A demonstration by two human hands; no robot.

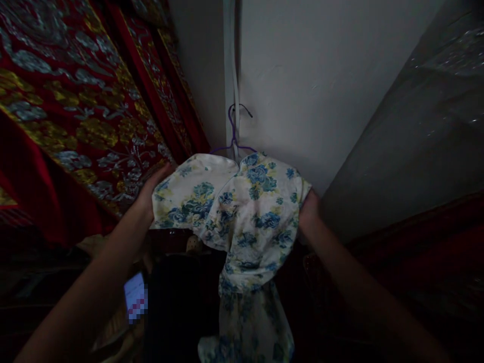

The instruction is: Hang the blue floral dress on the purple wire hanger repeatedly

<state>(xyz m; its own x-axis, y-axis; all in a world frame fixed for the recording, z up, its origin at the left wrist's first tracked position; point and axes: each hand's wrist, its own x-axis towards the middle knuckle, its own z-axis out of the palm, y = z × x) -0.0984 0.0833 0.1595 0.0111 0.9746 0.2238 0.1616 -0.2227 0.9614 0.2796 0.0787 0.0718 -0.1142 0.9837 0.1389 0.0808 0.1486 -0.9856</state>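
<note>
A white floral garment (260, 217) with blue and green blooms hangs on a purple hanger (233, 132) in front of the wall. Its front overlaps in a curved, pale-edged seam, and the cloth trails down below. At the garment's left edge, my left hand (150, 194) grips the cloth, its fingers partly hidden behind it. On the opposite edge my right hand (310, 209) is closed on the cloth, fingers largely out of sight. Both arms reach forward, apart from each other.
Red cloth (113, 116) with gold and silver embroidery hangs close at the left. A pale strip (230, 60) runs down the white wall (321, 65) behind the hanger. Clear plastic sheeting (423, 121) covers the right side. A lit screen (135, 295) glows at lower left; the lower area is dark.
</note>
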